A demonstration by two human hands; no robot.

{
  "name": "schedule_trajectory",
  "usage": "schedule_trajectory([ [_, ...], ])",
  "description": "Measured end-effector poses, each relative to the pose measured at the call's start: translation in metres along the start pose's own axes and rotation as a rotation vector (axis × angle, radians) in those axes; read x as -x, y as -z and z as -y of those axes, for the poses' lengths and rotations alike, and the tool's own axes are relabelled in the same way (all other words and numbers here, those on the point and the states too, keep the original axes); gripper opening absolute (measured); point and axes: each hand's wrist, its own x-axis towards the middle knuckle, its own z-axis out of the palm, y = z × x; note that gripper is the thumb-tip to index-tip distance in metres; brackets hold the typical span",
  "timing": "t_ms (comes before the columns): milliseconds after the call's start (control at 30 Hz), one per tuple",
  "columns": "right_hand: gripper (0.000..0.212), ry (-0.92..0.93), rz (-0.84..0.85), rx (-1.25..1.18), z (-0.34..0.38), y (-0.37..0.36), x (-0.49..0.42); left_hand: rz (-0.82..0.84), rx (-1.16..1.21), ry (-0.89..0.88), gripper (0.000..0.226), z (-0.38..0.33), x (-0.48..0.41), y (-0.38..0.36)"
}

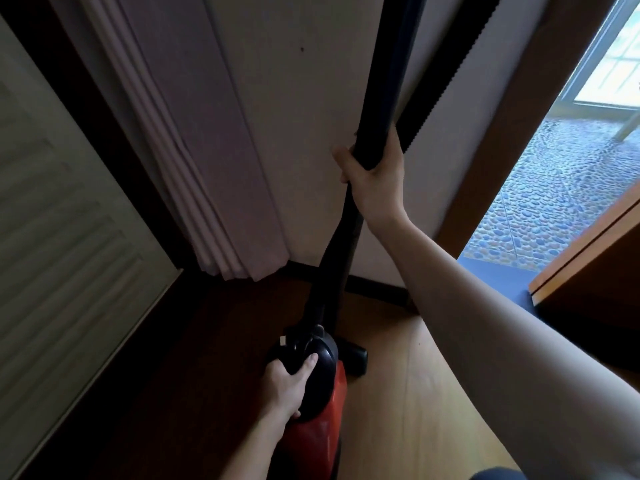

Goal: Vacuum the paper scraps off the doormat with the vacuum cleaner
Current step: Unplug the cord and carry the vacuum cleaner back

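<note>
A red and black vacuum cleaner [322, 410] stands on the wooden floor near the wall corner. My left hand [289, 386] grips the black handle on top of its body. A black wand [381, 98] rises from it along the white wall, and my right hand [375, 174] grips that wand about halfway up. A ribbed black hose [460, 60] runs beside the wand above my right hand. The black floor nozzle [358, 358] shows just behind the vacuum's body. No doormat with paper scraps is visible.
A white door frame [194, 150] and a louvred panel [62, 209] stand on the left. To the right an open doorway leads onto a pebble-patterned floor [547, 209]. A brown wooden door edge [588, 271] sits at the right, with a dark threshold below it.
</note>
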Motion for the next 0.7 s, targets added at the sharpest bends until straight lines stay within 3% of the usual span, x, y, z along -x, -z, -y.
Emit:
schedule_trajectory([
  [100, 0.03, -0.05, 0.037, 0.015, -0.011, -0.003, 0.002, 0.007, -0.001, -0.004, 0.056, 0.004, -0.005, 0.001],
  [233, 0.021, -0.164, 0.039, -0.005, -0.035, -0.005, 0.02, 0.02, -0.042, -0.015, 0.04, 0.009, -0.004, 0.004],
  [367, 0.025, -0.235, 0.005, 0.007, -0.057, -0.006, 0.041, 0.036, -0.078, 0.014, 0.047, 0.021, -0.005, 0.004],
  [500, 0.025, -0.244, 0.014, 0.018, -0.066, -0.008, 0.041, 0.038, -0.096, 0.011, 0.053, 0.025, -0.012, 0.005],
  [700, 0.027, -0.2, 0.037, 0.034, -0.074, -0.008, 0.032, 0.062, -0.152, -0.023, 0.04, 0.02, -0.017, 0.0],
])
